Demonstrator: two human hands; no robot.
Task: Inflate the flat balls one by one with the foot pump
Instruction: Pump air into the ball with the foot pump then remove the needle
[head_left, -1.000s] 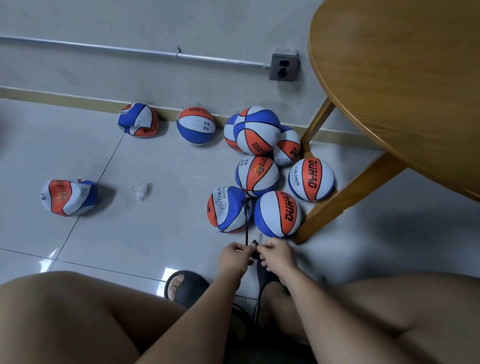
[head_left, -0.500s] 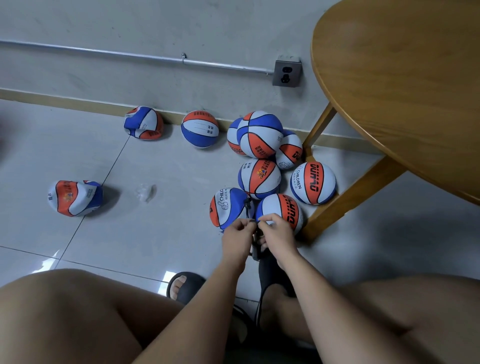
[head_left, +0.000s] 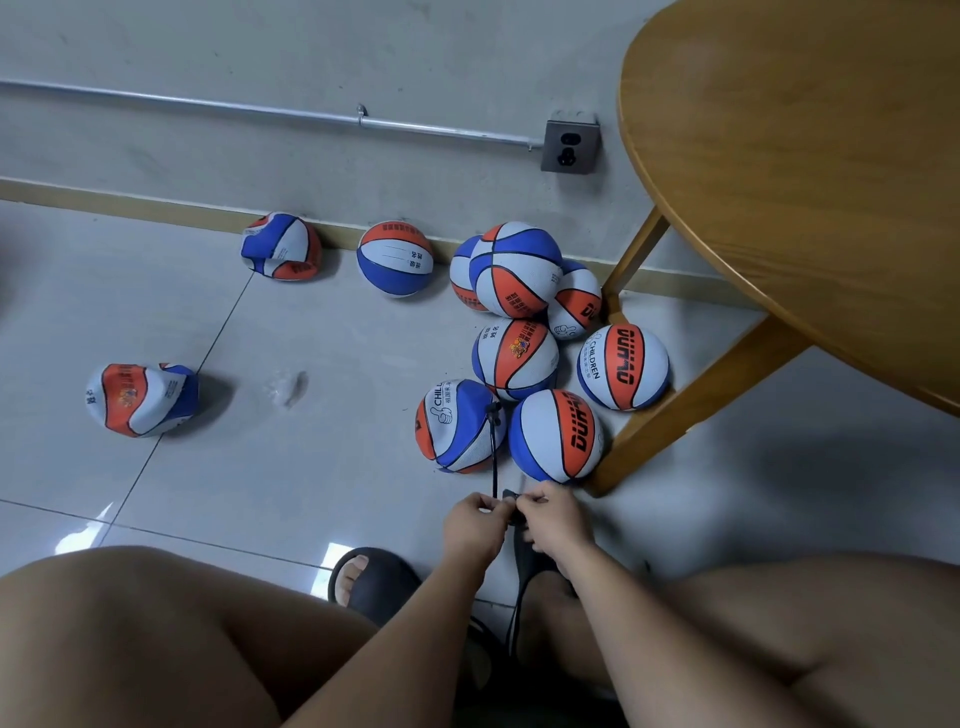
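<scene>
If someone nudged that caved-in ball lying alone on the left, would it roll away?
Probably not: the caved-in ball looks folded and flat-sided, so it would likely flop or slide, not roll. Its creased skin suggests it would feel limp and light when lifted.

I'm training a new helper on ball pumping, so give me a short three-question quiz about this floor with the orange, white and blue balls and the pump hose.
1. True or false: the thin black hose ends at the orange, white and blue ball marked CHILD.
2. How many balls look crumpled? A none, B two, C five.
3. What do the left hand and right hand pinch?
Key: 1 true. 2 B: the farther crumpled ball and the nearer crumpled ball. 3 The hose's near end.
</scene>
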